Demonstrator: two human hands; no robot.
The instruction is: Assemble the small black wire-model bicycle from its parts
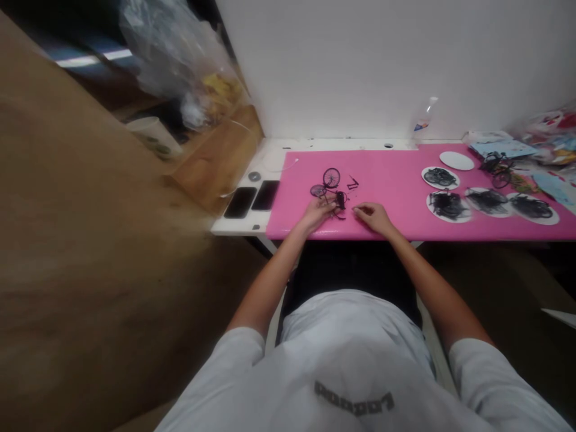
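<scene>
- From my end, the left hand is pinching the bike on its near left side, low over the pink mat.
- The right hand sits just beside it, fingertips drawn close; the view is too soft for me to tell whether they pinch a small part.
- I judge the bike light and stiff, smooth but not very slippery. Its thin bars and spokes look easy to bend or snap, so I'd hold it by the denser middle and spare the wheels.
- Loose parts lie on the mat just beyond the bike.
- Well to the right, white plates, four of them bearing black pieces, lie near a second bike.
- To the left, two phones rest on the white table.
</scene>
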